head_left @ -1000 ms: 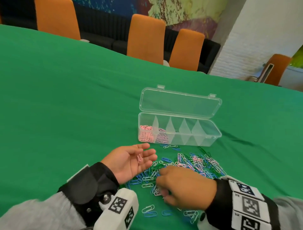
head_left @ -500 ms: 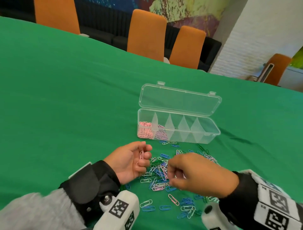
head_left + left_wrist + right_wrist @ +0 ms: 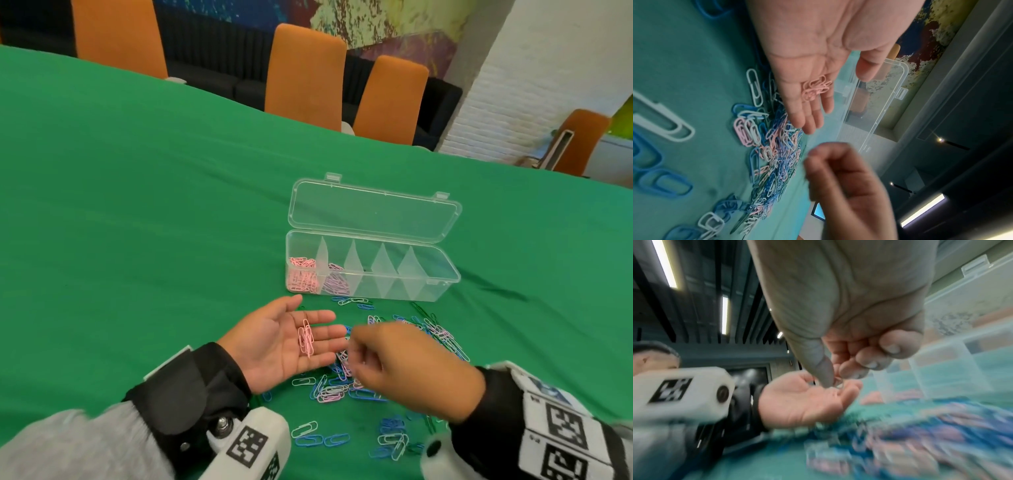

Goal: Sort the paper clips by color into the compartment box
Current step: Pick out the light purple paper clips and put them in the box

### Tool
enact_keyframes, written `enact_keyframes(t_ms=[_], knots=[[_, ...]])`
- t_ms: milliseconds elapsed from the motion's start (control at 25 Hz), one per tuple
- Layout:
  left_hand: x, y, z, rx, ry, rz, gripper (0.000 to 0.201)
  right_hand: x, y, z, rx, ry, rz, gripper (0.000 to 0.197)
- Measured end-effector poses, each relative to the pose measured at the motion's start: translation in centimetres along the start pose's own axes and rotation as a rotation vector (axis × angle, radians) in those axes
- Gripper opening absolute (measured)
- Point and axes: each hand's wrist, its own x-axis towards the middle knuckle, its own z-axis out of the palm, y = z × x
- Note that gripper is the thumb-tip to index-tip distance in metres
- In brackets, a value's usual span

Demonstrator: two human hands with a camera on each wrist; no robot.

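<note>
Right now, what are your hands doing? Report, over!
Left hand open, pink clips on palm. Right hand pinching by it, contents unclear. Box open, three compartments bare. Nothing in the way.

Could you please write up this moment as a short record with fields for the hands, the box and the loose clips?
left hand: palm up, flat, a few pink clips lying on it
right hand: fingers curled, beside the left fingertips; blurred, so whether it pinches a clip is unclear
box: clear, lid open, pink clips in the two leftmost compartments, the rest look empty
loose clips: blue, white, pink and green, mixed on the green table in front of the box
</note>
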Motion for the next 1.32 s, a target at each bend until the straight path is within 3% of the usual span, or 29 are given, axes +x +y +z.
enact_keyframes(t_ms=[120,200,480,640,840,960,1080,1160,1320], knots=[[0.0,-0.1,0.0,-0.005,-0.016,-0.024,0.054,1.1,-0.2,-2.4,0.224,0.212,0.006,0.006],[0.1,-0.1,0.1,-0.003,0.007,-0.023,0.048,1.0,1.0,-3.0,0.259,0.258,0.015,0.007],[0.2,0.0,-0.2,-0.029,0.062,0.048,0.03,-0.7,4.4,0.5,-0.098,-0.164,-0.005,0.016],[0.4,-0.5,0.1,0.003,0.061,0.038,0.029,-0.3,5.0,1.6,-0.091,-0.18,-0.044,0.021],[0.2,-0.8,0.2,-0.002,0.07,0.032,0.028,-0.8,5.3,1.5,-0.127,-0.244,-0.047,0.01],[0.2,-1.3,0.4,-0.002,0.03,-0.01,0.032,-0.5,4.6,-0.7,-0.073,-0.19,-0.029,0.01],[0.3,-1.7,0.5,0.008,0.016,-0.049,0.038,0.9,2.7,-3.2,0.031,-0.045,-0.067,0.019],[0.1,-1.5,0.6,0.002,0.017,-0.062,0.04,1.6,1.6,-3.5,0.088,0.039,-0.08,0.012],[-0.6,-0.5,0.9,-0.121,0.035,-0.007,0.019,1.2,1.9,-1.6,0.035,0.029,-0.06,0.006]])
